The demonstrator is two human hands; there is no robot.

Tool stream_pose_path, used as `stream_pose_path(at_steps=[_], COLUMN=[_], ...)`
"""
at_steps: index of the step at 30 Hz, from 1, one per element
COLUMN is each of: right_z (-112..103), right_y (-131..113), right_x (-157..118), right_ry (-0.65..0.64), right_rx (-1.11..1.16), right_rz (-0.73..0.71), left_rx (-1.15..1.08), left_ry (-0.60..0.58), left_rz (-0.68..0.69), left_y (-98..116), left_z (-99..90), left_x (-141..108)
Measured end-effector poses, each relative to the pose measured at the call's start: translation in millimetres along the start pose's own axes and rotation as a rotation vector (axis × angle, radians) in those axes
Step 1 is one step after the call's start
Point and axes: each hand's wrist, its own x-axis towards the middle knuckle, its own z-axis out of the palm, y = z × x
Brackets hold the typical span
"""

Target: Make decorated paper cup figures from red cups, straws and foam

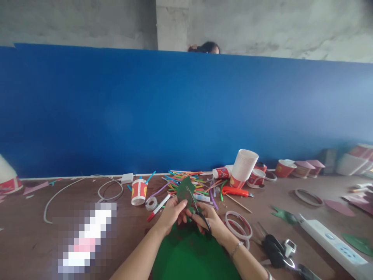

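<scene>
My left hand (174, 210) pinches a piece of dark green paper (184, 189) and holds it up over the table. Closed round the handles of black-handled scissors (206, 224), my right hand (211, 218) keeps the blades against the paper's right edge. Beneath both hands lies a large green sheet (195, 256), partly hidden by my wrists. Just beyond the paper, many coloured plastic straws or sticks (175, 178) are heaped. A marker with a red cap (159, 207) and a roll of clear tape (151, 203) lie left of my left hand.
A red-and-white paper cup (139, 192) stands at left; a tall cup stack (244, 168) is at right. An orange utility knife (236, 191), tape rings (237, 225), keys (275, 249) and a power strip (332, 243) lie rightward. A blue partition (175, 109) closes off the back; a person's head shows above.
</scene>
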Motion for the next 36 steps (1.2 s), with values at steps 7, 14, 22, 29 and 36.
stream_pose_path(at_steps=[7, 14, 22, 29, 36], right_z=[2.4, 4.5, 4.6, 3.7, 2.7], right_y=[-0.1, -1.7, -2.7, -0.5, -1.2], right_x=[-0.6, -2.8, -1.8, -0.6, -0.5], right_ry=[-0.005, 0.023, 0.010, 0.034, 0.024], right_rx=[0.005, 0.023, 0.025, 0.015, -0.020], right_rz=[0.014, 0.021, 0.017, 0.024, 0.005], left_rx=[-0.069, -0.057, -0.040, -0.030, -0.035], left_ry=[0.102, 0.115, 0.114, 0.120, 0.112], left_rz=[0.036, 0.035, 0.010, -0.005, 0.016], left_y=[-4.1, -3.6, -4.2, -1.3, -1.8], left_z=[7.5, 8.3, 8.7, 9.5, 7.0], left_x=[-0.6, -1.0, -1.7, -2.4, -1.4])
